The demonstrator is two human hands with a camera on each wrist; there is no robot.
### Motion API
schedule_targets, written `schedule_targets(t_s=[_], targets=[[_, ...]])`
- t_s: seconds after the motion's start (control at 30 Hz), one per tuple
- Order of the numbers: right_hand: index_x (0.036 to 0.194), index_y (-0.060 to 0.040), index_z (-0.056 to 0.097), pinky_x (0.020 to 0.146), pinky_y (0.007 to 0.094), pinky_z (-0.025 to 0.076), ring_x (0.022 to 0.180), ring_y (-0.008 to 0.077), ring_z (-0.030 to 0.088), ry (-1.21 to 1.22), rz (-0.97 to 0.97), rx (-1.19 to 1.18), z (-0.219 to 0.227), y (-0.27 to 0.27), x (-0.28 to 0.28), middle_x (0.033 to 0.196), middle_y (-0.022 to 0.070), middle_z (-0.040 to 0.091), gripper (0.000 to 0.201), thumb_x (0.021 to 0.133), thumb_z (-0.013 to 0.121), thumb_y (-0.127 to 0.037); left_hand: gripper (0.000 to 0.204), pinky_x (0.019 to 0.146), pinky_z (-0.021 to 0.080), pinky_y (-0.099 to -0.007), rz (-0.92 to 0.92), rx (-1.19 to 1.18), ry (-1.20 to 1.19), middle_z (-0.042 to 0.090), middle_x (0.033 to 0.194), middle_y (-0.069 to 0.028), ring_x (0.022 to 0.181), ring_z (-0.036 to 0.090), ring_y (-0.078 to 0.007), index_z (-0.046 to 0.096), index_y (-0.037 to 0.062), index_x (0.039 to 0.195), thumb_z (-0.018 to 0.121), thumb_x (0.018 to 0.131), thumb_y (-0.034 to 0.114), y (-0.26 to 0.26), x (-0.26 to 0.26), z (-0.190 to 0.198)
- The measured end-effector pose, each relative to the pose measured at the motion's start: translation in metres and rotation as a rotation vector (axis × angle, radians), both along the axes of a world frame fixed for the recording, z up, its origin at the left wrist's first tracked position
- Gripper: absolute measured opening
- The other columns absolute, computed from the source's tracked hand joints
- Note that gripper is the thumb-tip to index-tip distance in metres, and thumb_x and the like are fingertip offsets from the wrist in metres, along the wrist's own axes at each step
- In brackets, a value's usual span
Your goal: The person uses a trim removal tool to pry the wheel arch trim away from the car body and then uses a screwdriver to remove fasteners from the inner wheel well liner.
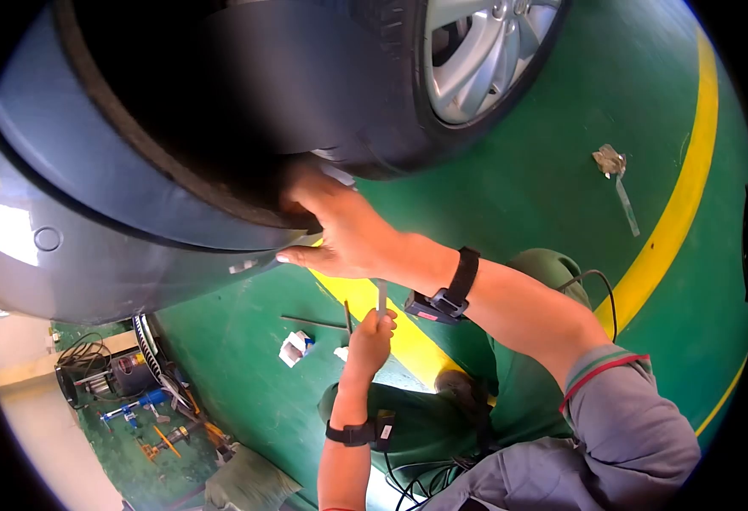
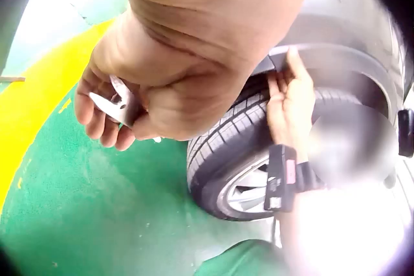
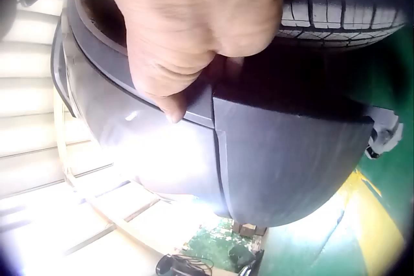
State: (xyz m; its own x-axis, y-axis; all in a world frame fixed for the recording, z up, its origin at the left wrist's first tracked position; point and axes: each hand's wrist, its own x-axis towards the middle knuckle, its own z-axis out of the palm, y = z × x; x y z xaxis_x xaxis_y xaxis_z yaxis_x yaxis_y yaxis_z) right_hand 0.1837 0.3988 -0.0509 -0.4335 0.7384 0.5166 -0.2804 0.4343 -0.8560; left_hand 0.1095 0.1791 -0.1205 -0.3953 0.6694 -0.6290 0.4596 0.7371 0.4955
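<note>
My right hand (image 1: 348, 226) is at the lower end of the car's dark wheel arch trim (image 1: 148, 175). Its thumb lies on the outer face while the other fingers reach behind the edge, gripping it; their tips are hidden. Lower down, my left hand (image 1: 369, 345) holds a flat metal tool (image 1: 381, 296) that sticks up past its fingers. The left wrist view shows a forked metal end (image 2: 126, 114) of this tool in the curled fingers. Beside the right hand is the tyre (image 3: 336, 20), and below the trim sits the grey bumper (image 3: 284, 159).
Dark rods (image 1: 314, 322) and a small white box (image 1: 295, 347) lie on the green floor. A crumpled wrapper (image 1: 610, 160) is near the yellow line (image 1: 689, 187). At lower left are a blue tool (image 1: 140, 404), a motor-like machine (image 1: 131, 375) and cables.
</note>
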Motion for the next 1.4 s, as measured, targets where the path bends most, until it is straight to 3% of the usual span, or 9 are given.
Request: schedule_targets(t_s=[0.07, 0.23, 0.53, 0.67, 0.77, 0.97, 1.23, 1.3, 1.4], targets=[[0.112, 0.0007, 0.057, 0.085, 0.0470, 0.049, 0.099, 0.0407, 0.059, 0.016, -0.011, -0.017, 0.004, -0.002, -0.004, 0.106, 0.0204, 0.060, 0.056, 0.070, 0.087, -0.021, 0.026, 0.089, 0.048, -0.0525, -0.263, 0.014, 0.142, 0.067, 0.106, -0.0267, 0.102, 0.061, -0.0477, 0.066, 0.0000, 0.107, 0.049, 0.098, 0.019, -0.002, -0.008, -0.016], [0.110, 0.0006, 0.057, 0.078, 0.0418, 0.051, 0.089, 0.0364, 0.061, 0.065, -0.049, -0.132, 0.008, -0.007, -0.007, 0.099, 0.0176, 0.062, 0.059, 0.070, 0.090, -0.027, 0.031, 0.089, 0.049, -0.0523, -0.370, -0.157, 0.213, 0.068, 0.102, -0.0267, 0.100, 0.062, -0.0468, 0.068, 0.0003, 0.104, 0.048, 0.098, 0.023, 0.000, -0.018, -0.043], [0.102, 0.0034, 0.055, 0.080, 0.0458, 0.047, 0.092, 0.0399, 0.056, -0.120, -0.038, -0.191, 0.024, -0.010, -0.005, 0.098, 0.0214, 0.058, 0.049, 0.068, 0.086, -0.016, 0.011, 0.064, 0.050, -0.0468, -0.632, 0.515, 1.071, 0.063, 0.082, -0.0115, 0.072, 0.061, -0.0344, 0.064, 0.0049, 0.090, 0.055, 0.092, 0.011, 0.084, 0.005, 0.182], [0.107, 0.0039, 0.055, 0.084, 0.0474, 0.047, 0.097, 0.0427, 0.056, -0.198, -0.149, 0.053, 0.007, -0.007, -0.028, 0.103, 0.0260, 0.058, 0.043, 0.076, 0.078, -0.017, 0.027, 0.094, 0.048, -0.0424, -1.123, 0.857, 1.400, 0.064, 0.096, -0.0128, 0.097, 0.061, -0.0300, 0.067, -0.0035, 0.100, 0.061, 0.079, 0.013, 0.143, 0.013, 0.230], [0.116, 0.0037, 0.055, 0.088, 0.0469, 0.047, 0.103, 0.0433, 0.055, 0.088, -0.246, -0.035, 0.009, -0.016, -0.028, 0.110, 0.0269, 0.058, 0.045, 0.081, 0.073, -0.018, 0.038, 0.104, 0.042, -0.0453, -1.605, 0.392, 1.794, 0.065, 0.108, -0.0098, 0.114, 0.054, -0.0261, 0.070, -0.0012, 0.106, 0.062, 0.076, 0.022, 0.172, 0.023, 0.243], [0.130, -0.0036, 0.051, 0.095, 0.0479, 0.045, 0.112, 0.0438, 0.052, -0.064, -0.232, -0.055, 0.014, -0.020, -0.027, 0.124, 0.0227, 0.054, 0.056, 0.082, 0.074, -0.020, 0.039, 0.097, 0.042, -0.0399, -1.434, -0.278, 1.732, 0.066, 0.107, -0.0035, 0.111, 0.053, -0.0230, 0.074, 0.0079, 0.108, 0.075, 0.069, 0.014, 0.174, 0.043, 0.206], [0.122, -0.0050, 0.051, 0.088, 0.0485, 0.047, 0.109, 0.0436, 0.052, -0.005, -0.251, -0.204, 0.022, -0.018, -0.034, 0.118, 0.0180, 0.054, 0.079, 0.057, 0.093, -0.023, 0.048, 0.094, 0.040, -0.0351, -1.407, -0.412, 1.848, 0.066, 0.107, -0.0003, 0.109, 0.053, -0.0212, 0.075, 0.0128, 0.109, 0.083, 0.062, 0.008, 0.179, 0.075, 0.219], [0.122, -0.0042, 0.047, 0.083, 0.0354, 0.055, 0.106, 0.0226, 0.052, 0.238, -0.120, -0.208, 0.007, -0.014, -0.040, 0.116, 0.0072, 0.052, 0.084, 0.054, 0.094, 0.006, 0.062, 0.092, 0.039, -0.0332, -1.474, -0.642, 1.782, 0.066, 0.110, 0.0021, 0.112, 0.052, -0.0204, 0.076, 0.0166, 0.111, 0.090, 0.052, 0.003, 0.194, 0.068, 0.206], [0.121, -0.0044, 0.046, 0.083, 0.0353, 0.055, 0.105, 0.0208, 0.052, 0.049, -0.172, -0.213, 0.050, -0.025, -0.015, 0.115, 0.0062, 0.053, 0.082, 0.055, 0.093, 0.007, 0.060, 0.093, 0.039, -0.0346, -1.382, -0.543, 1.747, 0.067, 0.112, 0.0009, 0.113, 0.052, -0.0215, 0.076, 0.0149, 0.110, 0.089, 0.053, 0.003, 0.187, 0.083, 0.220]])
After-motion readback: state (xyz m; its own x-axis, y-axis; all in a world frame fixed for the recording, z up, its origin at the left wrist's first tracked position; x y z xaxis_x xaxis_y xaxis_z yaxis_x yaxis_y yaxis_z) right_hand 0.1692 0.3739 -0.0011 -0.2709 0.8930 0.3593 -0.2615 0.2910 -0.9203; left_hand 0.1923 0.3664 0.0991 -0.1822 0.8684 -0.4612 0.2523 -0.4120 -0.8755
